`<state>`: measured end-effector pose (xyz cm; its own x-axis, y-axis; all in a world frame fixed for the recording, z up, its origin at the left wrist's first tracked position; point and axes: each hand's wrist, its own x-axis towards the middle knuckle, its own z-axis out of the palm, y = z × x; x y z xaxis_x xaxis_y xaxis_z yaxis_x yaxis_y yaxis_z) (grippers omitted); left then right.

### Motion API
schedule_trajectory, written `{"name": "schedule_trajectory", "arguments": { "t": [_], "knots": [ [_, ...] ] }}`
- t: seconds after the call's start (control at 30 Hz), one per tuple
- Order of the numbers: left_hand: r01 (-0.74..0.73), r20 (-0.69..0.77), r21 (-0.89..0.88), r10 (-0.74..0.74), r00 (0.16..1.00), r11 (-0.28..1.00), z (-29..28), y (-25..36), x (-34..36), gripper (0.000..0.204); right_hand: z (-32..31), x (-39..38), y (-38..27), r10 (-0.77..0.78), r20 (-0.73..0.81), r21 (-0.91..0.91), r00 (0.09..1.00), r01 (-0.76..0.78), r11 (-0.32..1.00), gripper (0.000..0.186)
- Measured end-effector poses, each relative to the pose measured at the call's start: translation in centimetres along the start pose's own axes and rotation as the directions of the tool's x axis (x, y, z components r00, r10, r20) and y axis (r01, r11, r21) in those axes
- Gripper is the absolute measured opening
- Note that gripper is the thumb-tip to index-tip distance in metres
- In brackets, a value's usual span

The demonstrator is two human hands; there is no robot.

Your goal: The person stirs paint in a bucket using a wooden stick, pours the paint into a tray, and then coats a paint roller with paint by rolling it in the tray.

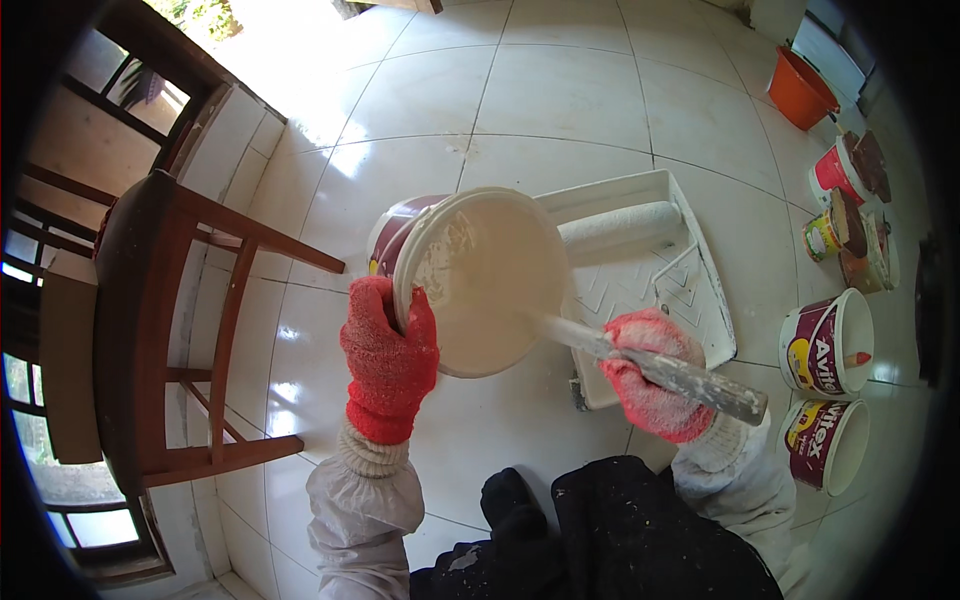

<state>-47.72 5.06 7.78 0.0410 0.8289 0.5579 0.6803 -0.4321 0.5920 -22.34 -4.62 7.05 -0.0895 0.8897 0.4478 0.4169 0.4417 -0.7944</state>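
My left hand [388, 365], in a red glove, grips the left rim of a tilted bucket [475, 275] holding pale, creamy paint. My right hand [650, 370], in a paint-smudged red glove, is closed on a flat mixing stick [715, 390] crusted with paint; its blurred far end reaches to the paint at the bucket's right side. Behind and right of the bucket lies a white paint tray [705, 310] with a white roller [625, 228] resting across its upper part.
A wooden chair [240, 320] stands at my left by windows. Along the right wall are an orange bucket [800, 85], several smaller tubs [835, 175] and two purple-and-white buckets [825, 345] on the tiled floor [560, 100]. A bright doorway [230, 30] is at top left.
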Motion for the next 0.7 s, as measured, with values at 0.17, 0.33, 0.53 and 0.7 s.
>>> {"name": "schedule_trajectory", "arguments": {
  "t": [0.17,0.33,0.53,0.7],
  "knots": [
    [0.077,0.135,0.009,-0.077,0.988,0.997,-0.2,1.1,0.4,0.018,-1.3,1.5,0.8,-0.03,-0.115,-0.093,0.993,0.02,0.995,0.025],
    [-0.205,0.173,-0.066,0.214,0.961,0.976,1.8,3.3,1.2,0.018,-4.1,0.8,0.3,-0.036,-0.266,-0.227,0.963,-0.026,0.974,0.02],
    [-0.506,0.158,-0.174,0.531,0.833,0.845,4.3,6.0,1.9,0.018,-7.7,-0.6,-0.7,-0.028,-0.297,-0.281,0.954,-0.059,0.958,0.026],
    [-0.583,0.168,-0.284,0.638,0.752,0.761,7.2,8.3,1.5,0.02,-9.6,-2.9,-0.5,0.047,-0.338,-0.238,0.94,-0.133,0.962,0.025]
  ]
}}
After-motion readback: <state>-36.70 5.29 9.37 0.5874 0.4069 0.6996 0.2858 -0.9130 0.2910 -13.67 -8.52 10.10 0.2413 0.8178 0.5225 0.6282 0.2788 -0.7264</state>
